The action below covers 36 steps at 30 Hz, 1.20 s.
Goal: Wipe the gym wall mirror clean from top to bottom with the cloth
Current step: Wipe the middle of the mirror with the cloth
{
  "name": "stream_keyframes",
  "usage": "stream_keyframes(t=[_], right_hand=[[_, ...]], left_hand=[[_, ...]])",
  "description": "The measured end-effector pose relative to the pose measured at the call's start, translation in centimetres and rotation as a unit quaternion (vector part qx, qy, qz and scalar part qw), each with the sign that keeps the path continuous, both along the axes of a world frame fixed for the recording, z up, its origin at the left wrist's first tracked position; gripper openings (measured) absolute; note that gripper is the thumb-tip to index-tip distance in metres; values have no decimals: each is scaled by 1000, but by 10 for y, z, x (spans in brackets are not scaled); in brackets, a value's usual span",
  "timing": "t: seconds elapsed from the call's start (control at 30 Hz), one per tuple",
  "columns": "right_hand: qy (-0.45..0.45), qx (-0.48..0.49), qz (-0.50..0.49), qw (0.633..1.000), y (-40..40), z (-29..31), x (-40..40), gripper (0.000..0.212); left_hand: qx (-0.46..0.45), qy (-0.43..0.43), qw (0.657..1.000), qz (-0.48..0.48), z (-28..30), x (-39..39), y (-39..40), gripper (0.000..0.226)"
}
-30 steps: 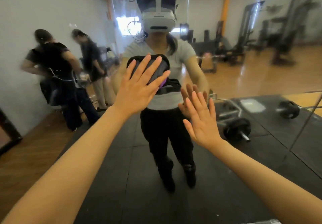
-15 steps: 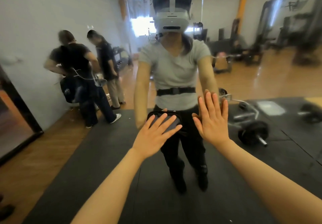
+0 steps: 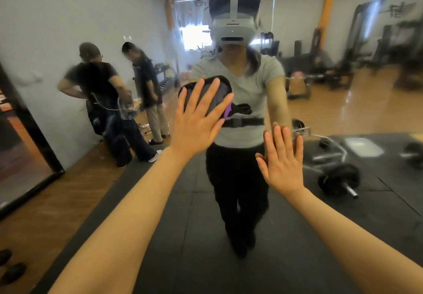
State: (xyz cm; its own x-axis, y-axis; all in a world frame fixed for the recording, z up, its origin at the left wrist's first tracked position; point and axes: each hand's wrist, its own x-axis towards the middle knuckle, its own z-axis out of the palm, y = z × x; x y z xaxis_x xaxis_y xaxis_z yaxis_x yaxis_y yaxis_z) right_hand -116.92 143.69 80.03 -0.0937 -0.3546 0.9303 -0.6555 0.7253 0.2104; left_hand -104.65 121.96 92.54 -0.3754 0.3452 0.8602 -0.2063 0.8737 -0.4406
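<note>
Cloth: dark grey cloth [image 3: 214, 98], purple edge at 4 o'clock, flat on large wall mirror [image 3: 68, 19].
Left hand [image 3: 199, 120]: fingers straight, spread, pressing cloth.
Right hand [image 3: 282, 161]: fingers straight, against glass, at 4 o'clock.
Room: mirror's black frame edge [image 3: 29, 122] far at 9 o'clock.

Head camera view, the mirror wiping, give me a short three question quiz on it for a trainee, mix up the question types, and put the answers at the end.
1. True or false: the left hand presses the dark cloth flat against the mirror.
2. Multiple choice: the right hand is A) gripping a spray bottle, B) open with straight fingers and bare, by the glass, C) curled round the cloth.
3. Fill in: compared with the right hand, the left hand sits ____ on the mirror.

Key: 1 true; 2 B; 3 higher.
</note>
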Motion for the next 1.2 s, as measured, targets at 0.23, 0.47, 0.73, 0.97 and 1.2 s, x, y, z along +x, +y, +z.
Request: stream_keyframes(t=[0.23,0.47,0.73,0.97,1.2], right_hand=[[-3,2,10,1000,1,-1,0,71],[-8,0,21,1000,0,-2,-1,72],[-12,-6,4,1000,-4,-2,0,71],[11,-8,-16,1000,-3,1,1,77],[-16,-18,-5,1000,-4,7,16,78]], left_hand=[[17,-13,999,26,0,2,4,47],[56,-45,996,49,-38,12,2,51],[177,-47,978,99,-141,24,10,72],[152,-93,982,68,-140,28,-1,74],[141,10,990,18,-7,41,-53,55]])
